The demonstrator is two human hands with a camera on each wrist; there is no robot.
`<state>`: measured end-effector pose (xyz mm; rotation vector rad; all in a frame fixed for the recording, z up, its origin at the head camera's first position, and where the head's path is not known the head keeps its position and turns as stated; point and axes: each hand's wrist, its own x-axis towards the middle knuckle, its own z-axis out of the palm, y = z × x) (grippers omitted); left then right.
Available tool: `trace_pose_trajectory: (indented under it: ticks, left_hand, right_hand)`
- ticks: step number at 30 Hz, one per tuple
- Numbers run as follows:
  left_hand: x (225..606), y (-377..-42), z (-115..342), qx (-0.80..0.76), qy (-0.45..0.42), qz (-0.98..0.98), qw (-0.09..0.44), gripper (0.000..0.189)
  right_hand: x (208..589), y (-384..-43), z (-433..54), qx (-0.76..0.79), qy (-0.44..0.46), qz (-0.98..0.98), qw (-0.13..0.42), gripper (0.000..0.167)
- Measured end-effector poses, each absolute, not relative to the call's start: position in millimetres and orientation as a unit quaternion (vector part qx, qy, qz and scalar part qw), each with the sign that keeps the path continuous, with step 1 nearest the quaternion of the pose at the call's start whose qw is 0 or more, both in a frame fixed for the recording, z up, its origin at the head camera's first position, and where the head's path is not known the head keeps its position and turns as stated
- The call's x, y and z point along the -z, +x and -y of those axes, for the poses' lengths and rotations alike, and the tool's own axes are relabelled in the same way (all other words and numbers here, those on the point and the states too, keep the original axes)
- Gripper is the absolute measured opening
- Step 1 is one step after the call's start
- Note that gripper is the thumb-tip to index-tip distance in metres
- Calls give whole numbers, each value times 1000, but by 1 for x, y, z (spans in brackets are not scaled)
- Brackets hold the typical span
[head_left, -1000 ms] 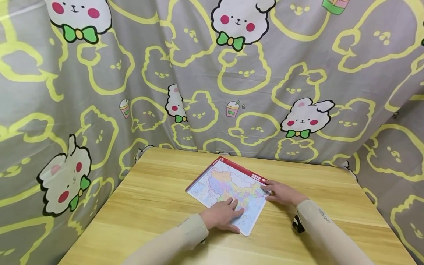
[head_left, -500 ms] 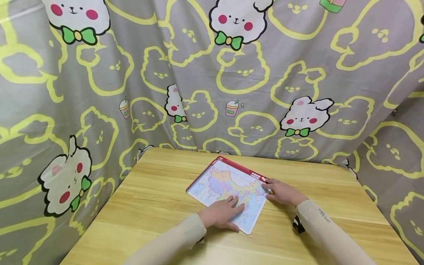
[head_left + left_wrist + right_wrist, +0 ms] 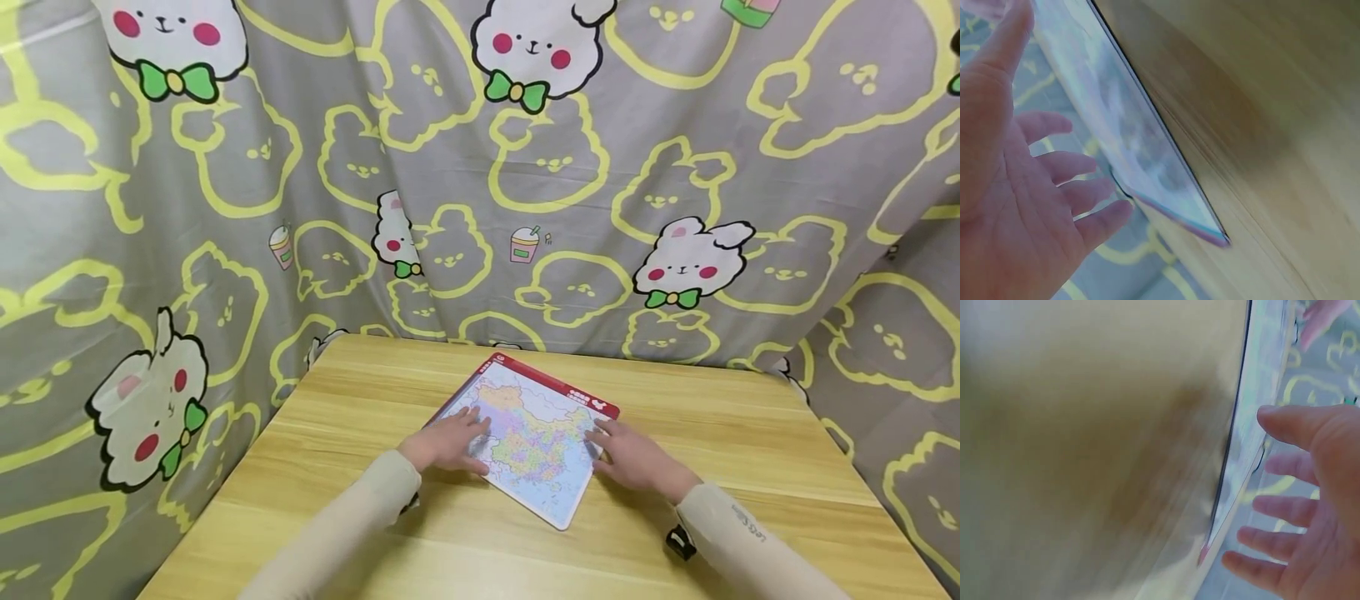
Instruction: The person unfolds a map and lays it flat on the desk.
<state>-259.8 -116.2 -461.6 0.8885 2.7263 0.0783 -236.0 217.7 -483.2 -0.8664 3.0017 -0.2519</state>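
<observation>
A thin map board (image 3: 525,450) with a red title strip and rounded corners lies flat and turned at an angle on the wooden table. In the head view my left hand (image 3: 448,442) is over the board's left side, fingers spread. The left wrist view shows that hand (image 3: 1029,181) lifted off the board (image 3: 1129,125), its fingers loosely bent around nothing. Over the board's right edge is my right hand (image 3: 637,454), fingers apart. From the right wrist, the right hand (image 3: 1310,500) also appears raised above the board (image 3: 1254,394), gripping nothing.
The wooden table (image 3: 300,500) surrounds the board on all sides. A grey curtain (image 3: 450,167) with yellow outlines and white cartoon animals hangs along the back and both sides. A black strap piece (image 3: 680,542) shows under the right wrist.
My left hand has left the board's lower middle and moved to its left side, uncovering more of the map. My right hand has shifted slightly down and left. The board stays put.
</observation>
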Motion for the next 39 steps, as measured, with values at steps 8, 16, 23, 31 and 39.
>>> trace_pose_trajectory:
  ticks: [8,16,23,31,39]
  left_hand:
    - [469,-277,143,-40,301,-943,134,92]
    - [469,-284,157,-53,275,-948,154,94]
    - [475,-288,160,-44,262,-950,164,95]
    - [476,-290,158,-30,270,-949,161,92]
    - [475,-290,155,-25,281,-947,152,91]
  right_hand:
    - [485,-205,-193,101,-304,-947,14,51]
    - [481,-182,-169,122,-320,-938,60,56]
    - [482,-172,-156,98,-336,-933,82,61]
    - [487,-168,-152,84,-353,-929,71,59]
    - [487,-168,-151,83,-352,-929,78,60]
